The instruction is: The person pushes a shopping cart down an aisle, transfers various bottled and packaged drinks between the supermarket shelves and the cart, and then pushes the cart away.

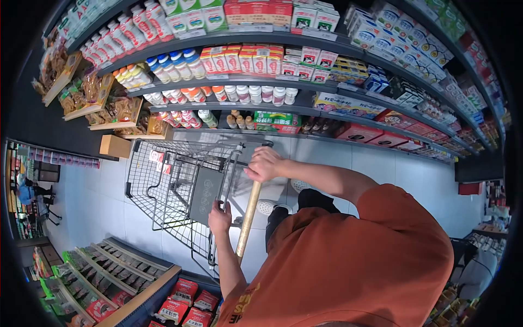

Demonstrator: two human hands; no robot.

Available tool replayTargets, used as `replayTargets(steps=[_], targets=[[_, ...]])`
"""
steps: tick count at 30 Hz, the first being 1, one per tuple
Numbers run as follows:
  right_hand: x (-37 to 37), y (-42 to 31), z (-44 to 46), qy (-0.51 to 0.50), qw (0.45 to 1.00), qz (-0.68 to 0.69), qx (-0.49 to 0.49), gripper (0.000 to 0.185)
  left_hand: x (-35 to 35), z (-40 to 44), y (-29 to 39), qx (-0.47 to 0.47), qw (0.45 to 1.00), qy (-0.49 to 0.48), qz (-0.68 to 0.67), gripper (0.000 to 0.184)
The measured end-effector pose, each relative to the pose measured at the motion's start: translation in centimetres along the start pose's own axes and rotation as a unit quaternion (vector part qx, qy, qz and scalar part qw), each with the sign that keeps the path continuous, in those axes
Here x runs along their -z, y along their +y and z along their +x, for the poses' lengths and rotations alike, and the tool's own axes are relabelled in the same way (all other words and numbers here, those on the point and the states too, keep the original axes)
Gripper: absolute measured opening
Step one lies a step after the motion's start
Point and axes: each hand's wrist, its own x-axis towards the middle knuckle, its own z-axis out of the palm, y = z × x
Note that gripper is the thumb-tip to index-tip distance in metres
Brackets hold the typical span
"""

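A wire shopping cart [143, 182] with a grey seat panel [206, 193] stands before me. My right hand [262, 163] is closed around the far end of its gold-coloured handle bar [249, 215]. Lower in view, my left hand [220, 219] is closed on the cart's metal frame beside the seat panel, thumb up; its fingers are partly hidden. Small red-and-white pieces [159, 159] show at the front of the basket. I cannot tell whether they are labels or goods.
A long shelf unit [327, 39] with bottles and cartons runs beyond the cart. Wooden trays [87, 103] of bagged food stand at its left end. A rack [111, 278] of packets and red packages [184, 291] are close on my left side. A person [27, 192] is far down the tiled aisle.
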Motion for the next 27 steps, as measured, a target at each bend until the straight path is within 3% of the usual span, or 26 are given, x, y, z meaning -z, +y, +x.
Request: replayTargets(steps=[6, 14, 20, 27], targets=[[2.1, -0.1, -3.6, -0.004, 1.000, 0.025, -0.003, 0.046, -2.7, -2.9, 2.2, 0.025, 1.000, 0.013, 0.006, 0.031], [6.9, 0.7, -8.8, -0.063, 0.997, 0.035, 0.004, 0.045, -6.8, -7.8, 6.3, 0.003, 0.996, 0.092, 0.021, 0.024], [9.4, 1.6, -13.2, -0.054, 0.998, 0.030, 0.004, 0.043, -9.9, -11.3, 9.3, -0.021, 0.993, 0.116, 0.016, 0.027], [11.7, 2.4, -17.3, -0.044, 0.998, 0.055, 0.001, 0.040, -11.4, -14.5, 13.6, 0.016, 0.995, 0.093, 0.034, 0.024]])
